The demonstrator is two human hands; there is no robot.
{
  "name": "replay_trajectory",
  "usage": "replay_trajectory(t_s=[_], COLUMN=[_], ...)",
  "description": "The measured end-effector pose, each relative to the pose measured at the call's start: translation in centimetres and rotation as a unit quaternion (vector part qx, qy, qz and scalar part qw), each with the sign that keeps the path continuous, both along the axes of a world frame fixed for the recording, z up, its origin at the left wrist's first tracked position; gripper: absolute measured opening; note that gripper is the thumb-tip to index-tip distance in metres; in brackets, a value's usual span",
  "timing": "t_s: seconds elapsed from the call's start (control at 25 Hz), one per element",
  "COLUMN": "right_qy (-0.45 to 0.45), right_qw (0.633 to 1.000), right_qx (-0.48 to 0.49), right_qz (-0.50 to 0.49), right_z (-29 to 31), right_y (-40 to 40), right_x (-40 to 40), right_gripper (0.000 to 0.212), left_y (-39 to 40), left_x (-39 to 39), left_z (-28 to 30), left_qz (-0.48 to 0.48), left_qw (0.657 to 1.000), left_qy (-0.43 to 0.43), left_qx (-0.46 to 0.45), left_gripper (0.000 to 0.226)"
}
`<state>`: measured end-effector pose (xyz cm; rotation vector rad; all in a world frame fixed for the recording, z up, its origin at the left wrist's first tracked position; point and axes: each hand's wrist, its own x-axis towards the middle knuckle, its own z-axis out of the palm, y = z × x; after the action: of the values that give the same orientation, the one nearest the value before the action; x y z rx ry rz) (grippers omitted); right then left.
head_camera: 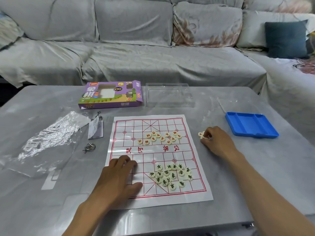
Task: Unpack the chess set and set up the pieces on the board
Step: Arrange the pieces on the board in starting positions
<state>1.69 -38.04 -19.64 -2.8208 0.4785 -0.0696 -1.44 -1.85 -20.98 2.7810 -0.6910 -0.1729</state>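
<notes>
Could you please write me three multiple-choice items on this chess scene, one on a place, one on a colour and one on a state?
1. Where does the blue tray lie?
A. on the sofa
B. on the table, right of the board
C. on the purple box

2. What colour are the characters on the pieces in the far group?
A. red
B. green
C. blue

3. What is the left hand doing?
A. lifting the tray
B. gripping the box
C. resting flat on the board

Answers: 1 B, the tray sits on the grey table beyond the right hand. 2 A, the far pieces bear red marks. 3 C, its fingers lie spread on the board's near left part, holding nothing.
</notes>
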Motion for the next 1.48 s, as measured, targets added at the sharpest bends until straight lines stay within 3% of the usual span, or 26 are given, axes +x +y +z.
replay_trajectory(t_s=[0.28, 0.88, 1.16, 1.36, 1.48], right_qy=[-0.003, -0.005, -0.132, -0.063, -0.116], right_qw=[0.999, 1.000, 0.987, 0.992, 0.991], right_qx=[0.001, 0.004, 0.086, 0.100, 0.066], right_qz=[0.043, 0.024, 0.029, 0.045, 0.011], right_z=[-0.7, -0.9, 0.1, -1.2, 0.0], right_y=[-0.6, -0.4, 5.2, 6.5, 4.8], right_x=[0.8, 1.1, 3.0, 4.3, 4.5], right_gripper=[0.017, 0.010, 0.005, 0.014, 0.020], left_y=[0.0, 0.1, -0.1, -0.1, -0.2], left_x=[0.0, 0.1, 0.1, -0.1, 0.1], left_z=[0.1, -0.4, -0.2, 0.2, 0.3], left_qz=[0.000, 0.001, 0.006, 0.005, 0.002], left_qw=[1.000, 1.000, 1.000, 1.000, 1.000], left_qy=[0.006, 0.002, 0.003, 0.006, 0.007], left_qx=[-0.003, -0.004, -0.001, 0.003, -0.001], left_gripper=[0.075, 0.067, 0.076, 0.078, 0.078])
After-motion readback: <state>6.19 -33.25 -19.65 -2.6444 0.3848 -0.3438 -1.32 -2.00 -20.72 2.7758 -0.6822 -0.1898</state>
